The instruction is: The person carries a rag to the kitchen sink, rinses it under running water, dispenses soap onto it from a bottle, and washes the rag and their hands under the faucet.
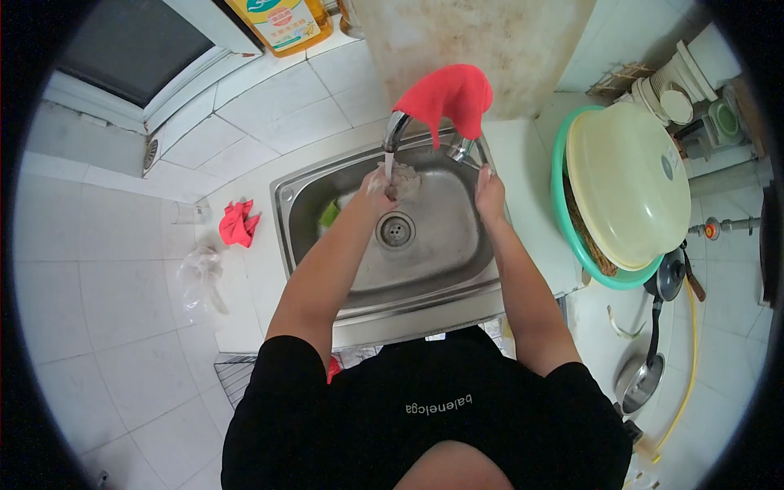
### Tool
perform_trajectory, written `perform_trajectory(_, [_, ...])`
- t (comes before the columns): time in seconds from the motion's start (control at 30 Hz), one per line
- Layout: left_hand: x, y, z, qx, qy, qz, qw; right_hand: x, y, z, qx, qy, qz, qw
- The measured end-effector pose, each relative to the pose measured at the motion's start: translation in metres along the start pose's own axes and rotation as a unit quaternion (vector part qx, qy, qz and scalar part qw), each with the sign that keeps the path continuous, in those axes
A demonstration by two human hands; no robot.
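Observation:
Inside the steel sink (433, 261), my left hand (377, 193) is closed on a crumpled greyish-white cloth (407, 181). Water runs from the faucet spout (395, 133) onto that hand and the cloth. My right hand (490, 196) is at the faucet handle (480, 153) on the right side, its fingers closed around the lever's end. A red cloth (445, 96) hangs over the arch of the faucet. Left of my left hand, a green piece (329, 214), perhaps a sponge, lies against the sink wall. The drain (395, 231) sits just below my left hand.
On the left counter are a red rag (238, 224), a clear cup (190, 213) and a clear plastic bag (200, 279). A green basin (560, 196) with a cream lid (633, 184) stands at right, beyond it pans (640, 382). A yellow bottle (286, 28) stands behind.

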State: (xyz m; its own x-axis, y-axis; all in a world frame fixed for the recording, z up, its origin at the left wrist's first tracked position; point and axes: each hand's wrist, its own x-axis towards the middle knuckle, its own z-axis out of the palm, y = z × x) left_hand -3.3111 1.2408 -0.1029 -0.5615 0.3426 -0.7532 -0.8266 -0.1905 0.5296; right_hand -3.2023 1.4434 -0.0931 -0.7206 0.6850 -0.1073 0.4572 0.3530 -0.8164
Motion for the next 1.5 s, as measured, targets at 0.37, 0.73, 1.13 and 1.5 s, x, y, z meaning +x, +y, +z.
perform_trajectory(0.37, [0.007,0.002,0.031,0.167,0.037,0.012,0.985,0.019,0.033,0.014,0.068,0.036,-0.067,0.995])
perform_trajectory(0.73, [-0.026,0.004,0.062,0.307,0.127,0.106,0.937,-0.029,0.001,0.013,0.273,-0.227,0.083,0.931])
perform_trajectory(1.13, [-0.020,0.005,0.038,0.107,0.025,-0.002,0.994,0.009,-0.010,0.012,0.440,-0.155,0.295,0.834])
perform_trajectory(1.5, [-0.027,0.026,0.065,0.163,0.109,-0.025,0.980,-0.001,-0.015,0.025,0.389,-0.043,0.240,0.888])
